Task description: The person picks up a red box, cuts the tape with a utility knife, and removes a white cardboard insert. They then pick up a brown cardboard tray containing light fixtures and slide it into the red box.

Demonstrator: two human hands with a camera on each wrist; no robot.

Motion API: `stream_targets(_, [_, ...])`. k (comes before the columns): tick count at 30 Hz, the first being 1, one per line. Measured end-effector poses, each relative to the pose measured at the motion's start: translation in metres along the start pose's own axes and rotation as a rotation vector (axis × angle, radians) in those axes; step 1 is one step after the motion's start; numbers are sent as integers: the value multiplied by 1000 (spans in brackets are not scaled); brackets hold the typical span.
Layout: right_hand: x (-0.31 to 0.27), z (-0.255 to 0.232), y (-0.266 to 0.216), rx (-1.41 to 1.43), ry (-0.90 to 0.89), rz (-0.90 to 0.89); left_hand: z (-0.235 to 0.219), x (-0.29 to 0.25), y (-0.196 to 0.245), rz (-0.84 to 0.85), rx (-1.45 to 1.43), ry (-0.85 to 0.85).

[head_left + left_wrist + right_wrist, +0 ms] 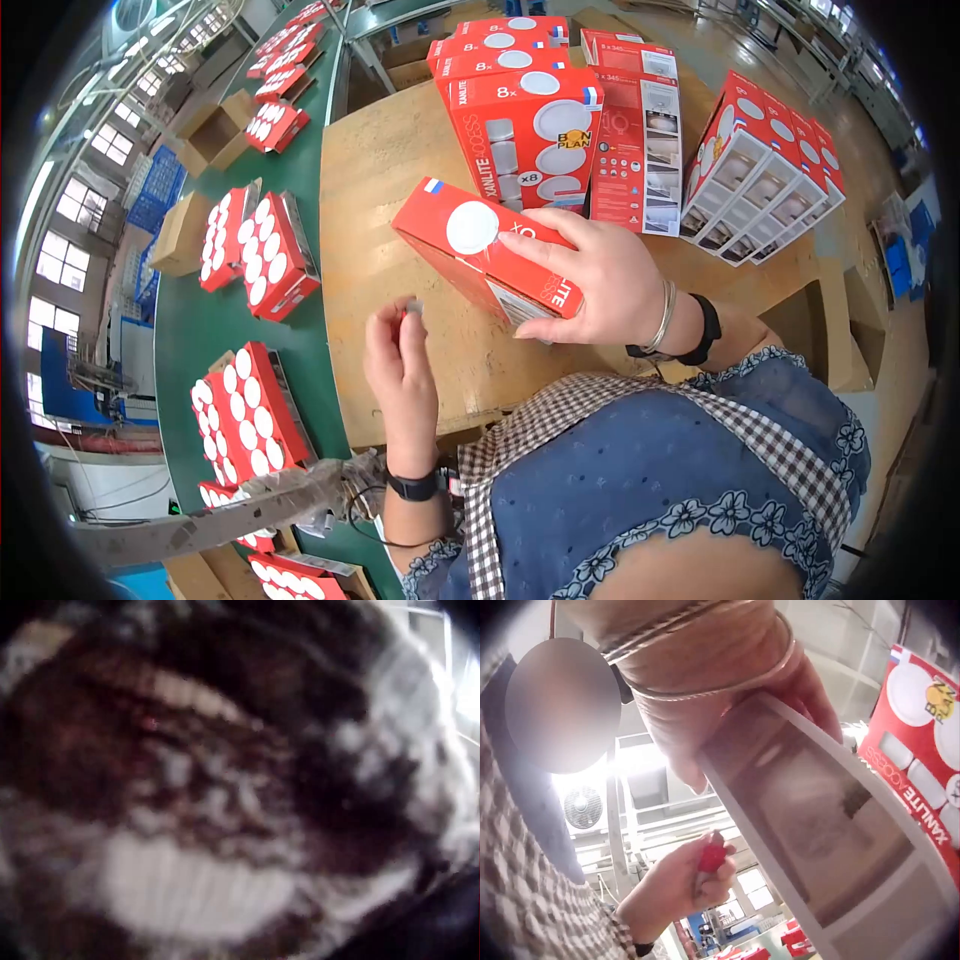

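In the head view, my right hand (615,285) grips a red box (425,218) from above, thumb on one side and fingers across its white-circled face. The box is tilted over the wooden table (370,200). The left hand (400,385) is raised at the box's left, apart from it, fingers curled round a small object (413,306). The right wrist view shows this small object (713,853) as red with a grey tip, pinched in the left hand (676,881), and the box's photo side (810,817) under the right hand (682,712). The left wrist view is blurred.
Several upright red boxes (520,110) stand at the back of the table, with another group (770,170) at the right. On the left, a green surface (180,370) carries red packs with white discs (265,255). Cardboard boxes (215,130) stand there; another open carton (825,330) is at the right.
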State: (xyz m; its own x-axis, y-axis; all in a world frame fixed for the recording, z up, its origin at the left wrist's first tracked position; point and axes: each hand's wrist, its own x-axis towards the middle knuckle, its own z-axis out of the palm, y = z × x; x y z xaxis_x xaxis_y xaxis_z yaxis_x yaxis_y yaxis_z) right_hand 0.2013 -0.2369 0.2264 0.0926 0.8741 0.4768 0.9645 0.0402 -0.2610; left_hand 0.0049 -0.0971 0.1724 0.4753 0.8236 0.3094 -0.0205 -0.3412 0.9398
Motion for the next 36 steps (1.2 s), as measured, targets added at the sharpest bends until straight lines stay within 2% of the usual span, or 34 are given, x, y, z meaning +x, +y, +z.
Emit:
stream_targets(2, [0, 1, -5, -38, 0, 11, 6, 5, 1, 21, 79, 28])
stream_targets(4, [0, 2, -8, -95, 25, -19, 12, 6, 4, 129, 186, 64])
stream_targets(10, [0, 8, -21, -109, 14, -95, 14, 11, 3, 98, 198, 81])
stream_targets(17, [1, 10, -25, -124, 0, -88, 6, 13, 9, 67, 285, 71])
stream_targets(20, [0, 12, -25, -127, 14, -105, 0, 16, 9, 93, 310, 48])
stream_targets(23, [0, 14, -27, -120, 42, -125, -3, 15, 16, 1, 238, -53])
stream_targets(31, [-2, 13, -29, -96, -19, -46, 1, 7, 35, 132, 487, -133])
stream_targets(36, [-4, 13, -26, -84, 3, -53, 0, 6, 29, 36, 225, -191])
